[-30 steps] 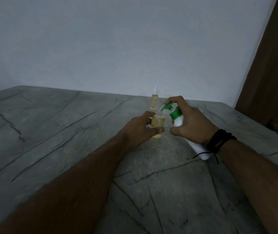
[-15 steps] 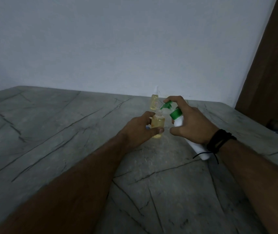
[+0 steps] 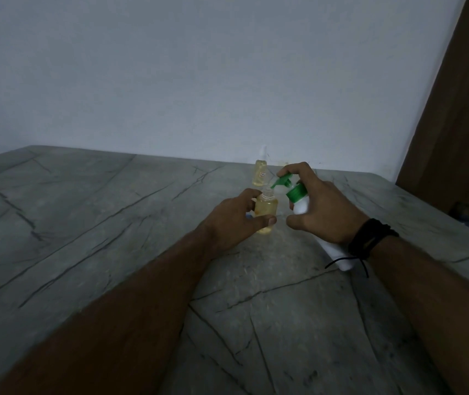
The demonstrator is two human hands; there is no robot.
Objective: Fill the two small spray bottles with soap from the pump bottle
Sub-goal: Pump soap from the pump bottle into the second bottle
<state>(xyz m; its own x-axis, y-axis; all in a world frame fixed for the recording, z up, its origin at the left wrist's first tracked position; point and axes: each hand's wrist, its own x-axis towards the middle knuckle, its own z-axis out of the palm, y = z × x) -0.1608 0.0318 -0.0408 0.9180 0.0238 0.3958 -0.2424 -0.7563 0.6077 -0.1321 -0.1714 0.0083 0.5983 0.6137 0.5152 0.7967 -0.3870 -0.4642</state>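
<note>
Nothing has shifted: left hand (image 3: 234,220) grips the open bottle (image 3: 266,213), right hand (image 3: 323,212) holds the pump (image 3: 299,199), spout at its mouth; filling continues.

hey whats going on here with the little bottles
A person is filling a small spray bottle with soap. The left hand holds this uncapped bottle upright on the grey stone table. The right hand grips a tilted white pump bottle, a finger on its green pump head, whose spout points at the bottle's open neck. A second small bottle, yellowish and capped, stands behind them.
</note>
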